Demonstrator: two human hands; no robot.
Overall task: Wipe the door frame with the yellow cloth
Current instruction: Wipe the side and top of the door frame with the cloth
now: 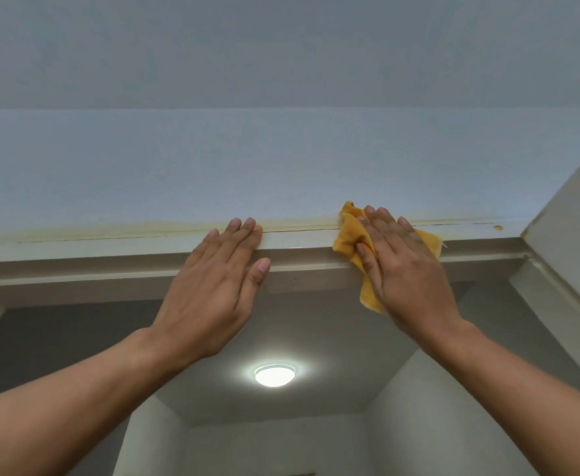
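Observation:
I look up at the top bar of a pale door frame that runs across the view. My right hand lies flat on the yellow cloth and presses it against the front face of the bar, right of centre. The cloth sticks out above my fingers and hangs below my palm. My left hand rests flat on the same bar near the middle, fingers spread, with nothing in it. A thin dark crack and yellowish staining run along the joint between the frame and the wall.
The blue-white wall rises above the frame to the ceiling. The frame's right upright slants down at the right edge. Through the doorway a round ceiling lamp shines. A small orange spot marks the frame's top right corner.

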